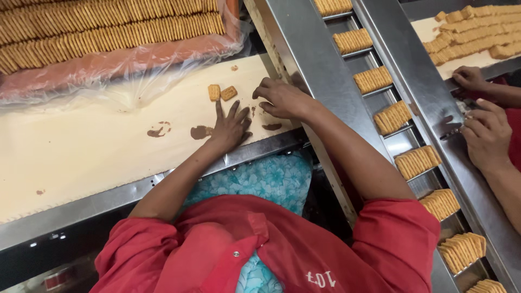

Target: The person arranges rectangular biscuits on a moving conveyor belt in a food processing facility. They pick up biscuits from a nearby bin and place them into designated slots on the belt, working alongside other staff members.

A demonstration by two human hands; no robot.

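The left hand [230, 127] lies flat, palm down and fingers spread, on the cream conveyor belt [81, 146], holding nothing. Just beyond its fingertips lie two loose biscuits [221, 93], side by side and touching each other, apart from the hand. The right hand [282, 97] rests on the belt to the right of those biscuits, fingers curled downward and close together; whether anything is pinched beneath them cannot be told, since the knuckles hide the fingertips. Both forearms come out of red sleeves [401, 233], and a teal patterned cloth [266, 182] shows below the belt's steel edge.

Brown smears [201, 132] mark the belt just left of the left hand, with a smaller one further left again. Beyond the two biscuits, at the far side of the belt, sits an orange tray [114, 59] wrapped in clear plastic film and filled with long rows of biscuits standing on edge.

To the right of the right hand runs a slanted steel channel [320, 65], and past it a line of pockets carrying short biscuit stacks [372, 79], one stack per pocket. Further right still, another person's two hands [483, 127] work at a steel rail, and beyond them a second belt bears heaped biscuits [472, 32] in loose rows.
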